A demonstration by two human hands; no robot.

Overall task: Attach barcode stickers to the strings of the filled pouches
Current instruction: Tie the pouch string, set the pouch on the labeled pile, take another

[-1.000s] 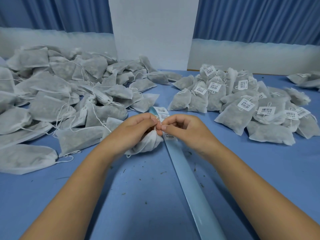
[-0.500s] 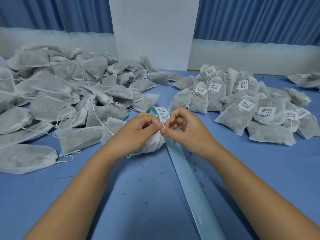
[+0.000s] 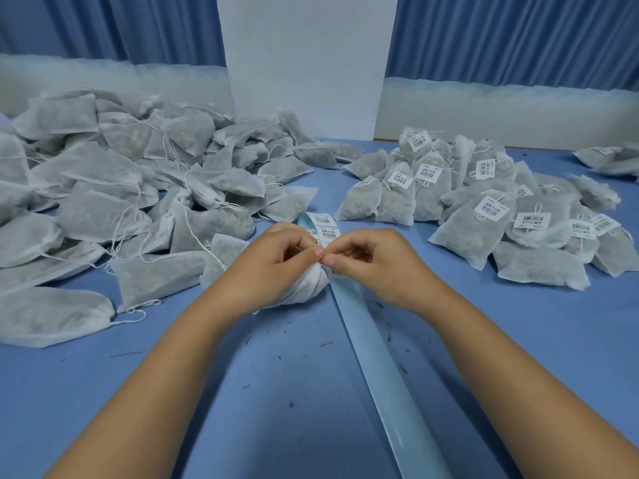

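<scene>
2 hands [image 3: 276, 262], 1 held pouch [image 3: 304, 286], 1 sticker strip [image 3: 380, 368].

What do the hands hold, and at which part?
A white filled fabric pouch: the left hand grips its body, and the right hand pinches at its gathered neck.

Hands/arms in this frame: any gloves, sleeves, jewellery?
None visible: left hand and right hand wear no gloves or rings, and no watch. The left forearm and right forearm show no sleeves up to the frame edge. Nails on the fingers look short and unpainted.

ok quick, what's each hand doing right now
Left hand: closed, holding the pouch, fingertips pinching at its neck.
Right hand: closed, pinching at the same neck; string or sticker cannot be told.
</scene>
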